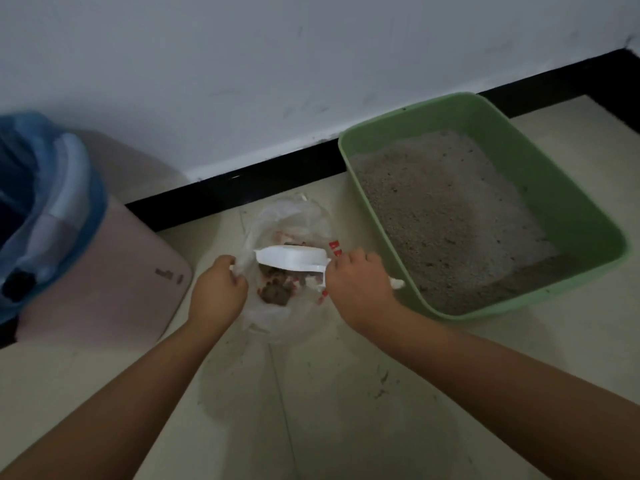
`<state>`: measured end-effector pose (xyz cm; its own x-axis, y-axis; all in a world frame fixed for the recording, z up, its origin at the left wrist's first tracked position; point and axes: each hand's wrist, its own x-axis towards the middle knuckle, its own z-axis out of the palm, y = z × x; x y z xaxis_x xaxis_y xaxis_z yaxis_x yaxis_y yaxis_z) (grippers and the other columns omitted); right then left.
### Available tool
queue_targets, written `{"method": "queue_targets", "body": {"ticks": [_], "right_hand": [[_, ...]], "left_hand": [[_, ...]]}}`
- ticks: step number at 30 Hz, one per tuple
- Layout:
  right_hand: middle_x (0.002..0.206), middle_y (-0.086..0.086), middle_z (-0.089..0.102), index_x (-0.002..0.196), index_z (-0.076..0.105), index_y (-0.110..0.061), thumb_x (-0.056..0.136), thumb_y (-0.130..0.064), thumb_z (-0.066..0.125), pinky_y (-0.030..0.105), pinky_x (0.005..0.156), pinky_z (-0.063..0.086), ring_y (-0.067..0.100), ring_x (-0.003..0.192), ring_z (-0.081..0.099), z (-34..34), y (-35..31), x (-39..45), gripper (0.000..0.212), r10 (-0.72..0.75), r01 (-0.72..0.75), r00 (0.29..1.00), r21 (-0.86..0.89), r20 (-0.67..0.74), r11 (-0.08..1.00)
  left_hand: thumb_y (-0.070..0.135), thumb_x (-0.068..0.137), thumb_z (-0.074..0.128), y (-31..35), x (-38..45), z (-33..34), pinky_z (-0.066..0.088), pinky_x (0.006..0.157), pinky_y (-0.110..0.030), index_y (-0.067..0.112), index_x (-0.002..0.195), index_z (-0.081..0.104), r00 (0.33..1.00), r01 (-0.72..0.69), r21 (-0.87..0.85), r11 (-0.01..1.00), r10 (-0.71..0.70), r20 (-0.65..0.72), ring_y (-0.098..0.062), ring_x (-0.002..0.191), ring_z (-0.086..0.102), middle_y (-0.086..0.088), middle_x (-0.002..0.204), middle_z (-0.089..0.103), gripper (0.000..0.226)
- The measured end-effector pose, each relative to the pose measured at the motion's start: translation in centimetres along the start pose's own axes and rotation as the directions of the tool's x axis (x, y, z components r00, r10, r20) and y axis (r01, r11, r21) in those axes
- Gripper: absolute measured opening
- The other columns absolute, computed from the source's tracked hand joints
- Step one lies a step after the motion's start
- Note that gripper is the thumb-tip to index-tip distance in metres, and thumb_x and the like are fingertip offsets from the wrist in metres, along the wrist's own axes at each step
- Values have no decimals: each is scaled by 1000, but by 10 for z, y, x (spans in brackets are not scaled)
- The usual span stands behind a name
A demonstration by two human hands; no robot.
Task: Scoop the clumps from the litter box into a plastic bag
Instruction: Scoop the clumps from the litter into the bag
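Two bare hands work over a clear plastic bag (277, 220) that lies open on the pale tiled floor (346, 410), just left of a green litter box (571, 209). The left hand (218, 289) has its fingers curled round the bag's left edge, pinching the film and holding the mouth open. The right hand (360, 285) is closed round the handle of a white litter scoop (294, 258), whose handle end pokes out past the hand toward the box. The scoop's head is turned on its side over the bag's opening. Brown-grey clumps (277, 291) lie inside the bag, below the scoop head and between the two hands. Red print shows on the bag near the right hand.

The litter box stands against a black baseboard (242, 181) under a white wall (277, 64), and it holds grey litter (443, 216), darker toward its near end. At the left sits a pinkish bin (114, 271) lined with a blue bag (41, 188).
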<state>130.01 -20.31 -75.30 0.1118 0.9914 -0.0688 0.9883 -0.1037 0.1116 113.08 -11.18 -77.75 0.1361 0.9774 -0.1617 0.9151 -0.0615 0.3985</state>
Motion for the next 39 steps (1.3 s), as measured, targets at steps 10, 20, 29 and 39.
{"method": "queue_targets", "body": {"ticks": [10, 20, 29, 39], "right_hand": [[104, 16, 63, 104, 59, -6, 90, -15, 47, 32, 69, 40, 33, 96, 58, -24, 100, -44, 20, 283, -290, 957, 335, 70, 896], [75, 14, 52, 73, 53, -4, 96, -39, 36, 28, 63, 33, 29, 74, 49, -3, 239, -104, 45, 605, -688, 677, 67, 419, 723], [88, 11, 55, 76, 52, -8, 97, -30, 40, 31, 73, 40, 28, 87, 52, 12, 249, -82, 32, 474, -556, 630, -69, 616, 828], [54, 1, 33, 53, 31, -15, 97, -41, 35, 25, 47, 24, 12, 47, 30, 30, 251, -48, 52, 270, -344, 777, 25, 569, 939]], "left_hand": [[13, 80, 56, 31, 0, -6, 42, 88, -49, -4, 109, 60, 810, -503, 238, 831, 549, -205, -46, 107, 48, -29, 117, 52, 34], [25, 85, 39, 151, -17, 84, 30, 66, -33, 5, 67, 55, 325, -935, 145, 325, 945, -23, -22, 72, 36, -12, 69, 52, 31], [31, 66, 36, 174, -14, 115, 40, 48, -26, 13, 42, 53, 250, -961, 182, 206, 931, 266, -20, 45, 50, -2, 46, 47, 34], [26, 66, 38, 170, -12, 123, 18, 57, -30, 13, 46, 49, 249, -961, 165, 223, 955, 162, -23, 49, 50, -4, 51, 47, 26]]}}
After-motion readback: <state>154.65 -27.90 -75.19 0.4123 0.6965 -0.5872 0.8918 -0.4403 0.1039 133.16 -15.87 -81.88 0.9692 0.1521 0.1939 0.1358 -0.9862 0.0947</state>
